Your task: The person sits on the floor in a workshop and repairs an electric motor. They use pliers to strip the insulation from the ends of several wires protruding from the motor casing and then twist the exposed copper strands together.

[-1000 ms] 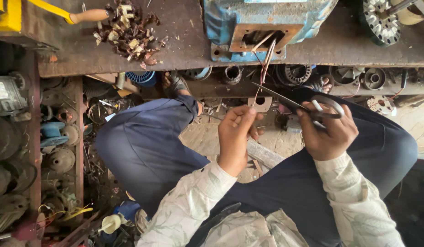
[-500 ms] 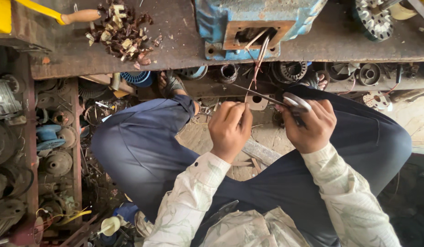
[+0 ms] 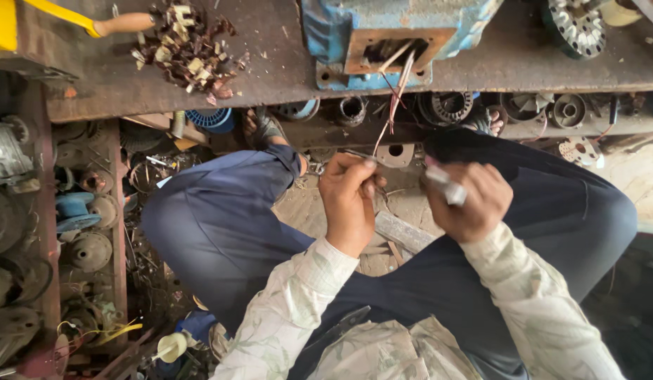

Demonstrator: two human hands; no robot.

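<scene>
My left hand pinches the lower end of thin reddish copper wires that run up into the opening of a blue motor housing on the bench. My right hand is closed around a small tool with a pale handle, held close beside the left hand. Both hands hover over my lap, between my knees in dark blue trousers. A small metal plate with a hole lies just beyond the fingers. What the tool's tip looks like is hidden.
A rusty bench carries a heap of scrap bits and a wooden-handled tool. Motor parts and rotors fill the shelf below. Old motor covers crowd the left. My sandalled foot rests under the bench.
Both hands have drawn together. The right hand, earlier stretched out with the long dark tool toward the wires, now holds it closed up tight beside the left hand.
</scene>
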